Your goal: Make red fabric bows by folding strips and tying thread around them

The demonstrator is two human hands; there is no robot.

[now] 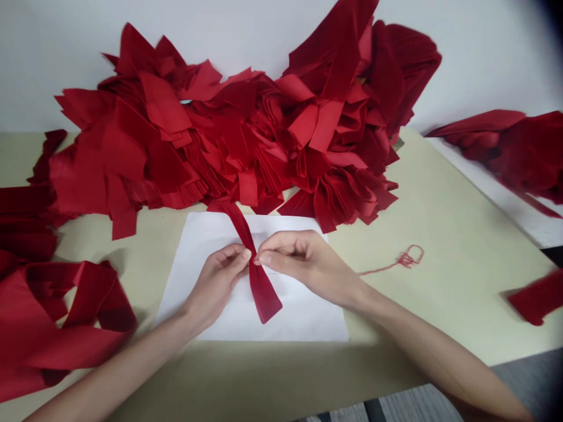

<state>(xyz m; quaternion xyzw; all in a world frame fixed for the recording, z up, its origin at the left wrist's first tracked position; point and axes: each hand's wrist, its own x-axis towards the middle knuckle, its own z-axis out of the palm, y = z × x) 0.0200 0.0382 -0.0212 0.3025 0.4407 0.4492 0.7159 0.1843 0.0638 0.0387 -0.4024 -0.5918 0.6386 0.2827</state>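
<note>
- left hand (pixel 214 288) and right hand (pixel 308 265): both sit low over the middle of the paper, facing each other. the left fingers (pixel 235 253) and right fingers (pixel 266 257) are closed in a light pinch on the ribbon from either side, not released and not clenched into fists.
- red velvety ribbon (pixel 265 299): lies on the sheet between the hands, one tail running to the sheet's far edge and beyond, the other ending in a slanted cut near the sheet's middle.
- handling: it looks light, soft and limp, likely to slump wherever unsupported, though its nap should resist slipping. the flat width between thumb and fingertips seems the best hold.
- white paper sheet (pixel 299 319): lies under the hands, near the tabletop's front edge.
- pale green tabletop (pixel 444 293): a loose red thread (pixel 407 258) lies just right of the sheet.
- red fabric pile (pixel 57 328): spills over the left edge.
- red fabric strips (pixel 246 135): a large heap along the far edge, against a white wall (pixel 484 58).
- red fabric bundle (pixel 519 152): rests on a white board (pixel 497 199) at the far right.
</note>
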